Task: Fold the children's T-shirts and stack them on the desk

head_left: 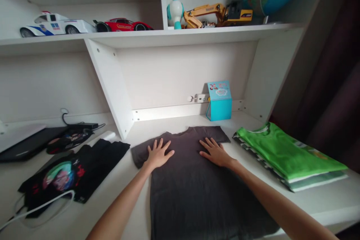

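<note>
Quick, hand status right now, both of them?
Left hand: open, lying flat on the grey T-shirt, holding nothing.
Right hand: open, lying flat on the grey T-shirt, holding nothing.

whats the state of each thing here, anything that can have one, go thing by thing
left hand, open, palm down on the shirt
right hand, open, palm down on the shirt
dark grey cotton t-shirt, spread flat on the desk
bright green t-shirt, folded, top of a stack
black printed t-shirt, lying flat, white cable across it
turquoise desk calendar, standing upright
</note>
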The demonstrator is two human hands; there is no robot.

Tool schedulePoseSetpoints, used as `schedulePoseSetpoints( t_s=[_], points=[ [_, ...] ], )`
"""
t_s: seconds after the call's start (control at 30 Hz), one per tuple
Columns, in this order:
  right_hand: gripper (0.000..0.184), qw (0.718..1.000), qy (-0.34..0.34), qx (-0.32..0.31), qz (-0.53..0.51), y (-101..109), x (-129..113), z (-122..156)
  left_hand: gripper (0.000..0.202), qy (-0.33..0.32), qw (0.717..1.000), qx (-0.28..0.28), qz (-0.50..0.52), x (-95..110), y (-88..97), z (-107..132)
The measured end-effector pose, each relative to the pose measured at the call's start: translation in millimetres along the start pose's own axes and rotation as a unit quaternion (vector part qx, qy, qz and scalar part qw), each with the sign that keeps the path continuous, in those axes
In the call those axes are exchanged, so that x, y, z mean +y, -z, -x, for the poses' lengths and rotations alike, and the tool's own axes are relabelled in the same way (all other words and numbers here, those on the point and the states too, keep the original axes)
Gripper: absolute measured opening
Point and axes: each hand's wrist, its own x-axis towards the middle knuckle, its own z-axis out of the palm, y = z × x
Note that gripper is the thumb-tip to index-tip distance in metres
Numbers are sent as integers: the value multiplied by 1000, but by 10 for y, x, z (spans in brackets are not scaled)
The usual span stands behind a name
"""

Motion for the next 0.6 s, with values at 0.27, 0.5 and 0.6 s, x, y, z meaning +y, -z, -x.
schedulePoseSetpoints(
  t_s=[0.27,0.5,0.6],
  points=[
    [74,997,-64,25,25,-56,195,-302,77,82,996,43,0,-416,9,-401],
    [76,999,-44,23,13,50,-313,-676,78,81,996,44,0,-427,-21,-444],
    [72,994,103,-16,-44,-37,-798,-830,78,80,996,49,2,-423,-25,-441]
  ],
)
